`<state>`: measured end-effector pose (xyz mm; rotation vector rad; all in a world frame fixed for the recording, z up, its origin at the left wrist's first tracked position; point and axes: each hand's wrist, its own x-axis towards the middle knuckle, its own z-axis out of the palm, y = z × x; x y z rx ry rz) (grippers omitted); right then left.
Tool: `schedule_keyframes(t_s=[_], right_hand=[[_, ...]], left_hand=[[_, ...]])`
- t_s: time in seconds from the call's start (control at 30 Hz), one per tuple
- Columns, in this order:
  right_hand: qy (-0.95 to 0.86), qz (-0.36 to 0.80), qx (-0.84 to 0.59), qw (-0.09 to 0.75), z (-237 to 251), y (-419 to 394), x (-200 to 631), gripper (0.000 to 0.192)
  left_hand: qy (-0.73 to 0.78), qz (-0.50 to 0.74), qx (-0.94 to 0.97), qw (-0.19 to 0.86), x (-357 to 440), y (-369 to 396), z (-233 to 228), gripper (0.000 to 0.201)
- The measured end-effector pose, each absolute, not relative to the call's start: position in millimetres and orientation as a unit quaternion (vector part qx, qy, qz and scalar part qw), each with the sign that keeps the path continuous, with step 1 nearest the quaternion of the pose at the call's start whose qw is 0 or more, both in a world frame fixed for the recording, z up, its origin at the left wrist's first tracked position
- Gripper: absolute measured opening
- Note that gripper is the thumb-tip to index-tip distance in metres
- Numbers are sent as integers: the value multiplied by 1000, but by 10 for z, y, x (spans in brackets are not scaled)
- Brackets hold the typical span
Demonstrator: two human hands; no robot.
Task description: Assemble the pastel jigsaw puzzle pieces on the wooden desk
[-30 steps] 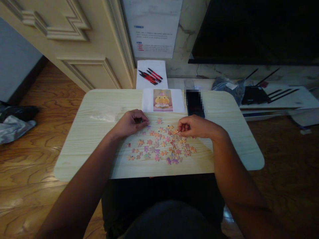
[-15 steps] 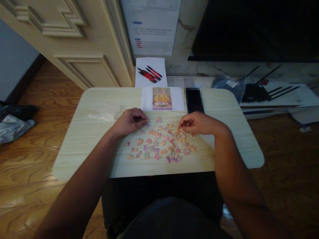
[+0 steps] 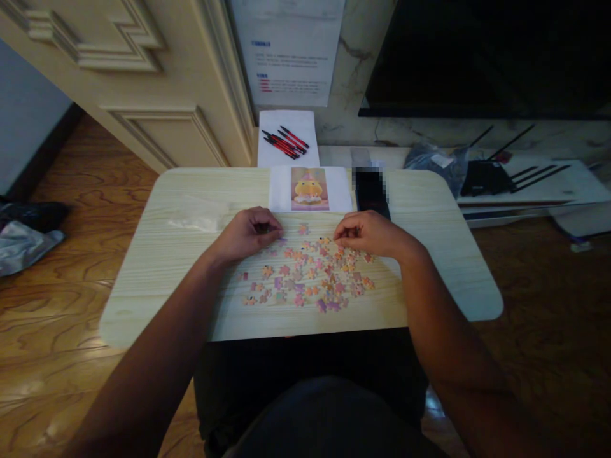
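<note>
Loose jigsaw puzzle pieces (image 3: 311, 273) in pink, orange, yellow and purple lie scattered over the middle of the pale wooden table (image 3: 138, 267). My left hand (image 3: 251, 234) rests at the left rear of the spread, thumb and fingers closed at a purple puzzle piece (image 3: 282, 240). On the other side, my right hand (image 3: 363, 233) hovers low over the rear right pieces with its fingertips pinched together; what they hold, if anything, is too small to make out. Behind the pieces lies a paper with a printed picture (image 3: 310, 189) of a yellow character.
A dark phone (image 3: 372, 191) lies at the table's rear, behind my right hand. A clear plastic bag (image 3: 198, 214) is at the left rear. Beyond the table edge, red and black pens (image 3: 285, 142) lie on white paper. A black router (image 3: 487, 177) stands on the shelf at right.
My right hand has shifted slightly left and away from me, its fingertips leaving the pieces at the right of the spread. The left hand stays in place.
</note>
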<state>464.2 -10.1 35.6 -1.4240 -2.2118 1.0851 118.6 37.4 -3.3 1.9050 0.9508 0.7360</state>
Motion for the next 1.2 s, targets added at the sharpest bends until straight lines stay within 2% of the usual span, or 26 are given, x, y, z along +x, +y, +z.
schedule_keyframes(t_s=[0.13,0.27,0.47,0.6,0.8,1.0,1.2], right_hand=[[-770,404,-470,149,388,-122,4679,17],[-754,446,-470,106,413,-133,4689,22],[-746,457,-477,83,430,-133,4695,17],[-741,462,-477,101,413,-144,4676,19],[-789,402,-431,174,359,-139,4509,14],[-786,436,-416,137,333,-146,4472,13],[-799,411,-422,122,321,-130,4485,15]], left_hand=[[385,290,767,424,1180,377,-31,24],[385,287,771,419,1180,379,-25,23],[370,284,784,411,1150,396,-37,19],[365,279,786,413,1128,414,-56,17],[356,271,795,409,1121,413,-43,17],[330,260,813,404,1132,414,2,15],[323,247,821,401,1146,424,24,13]])
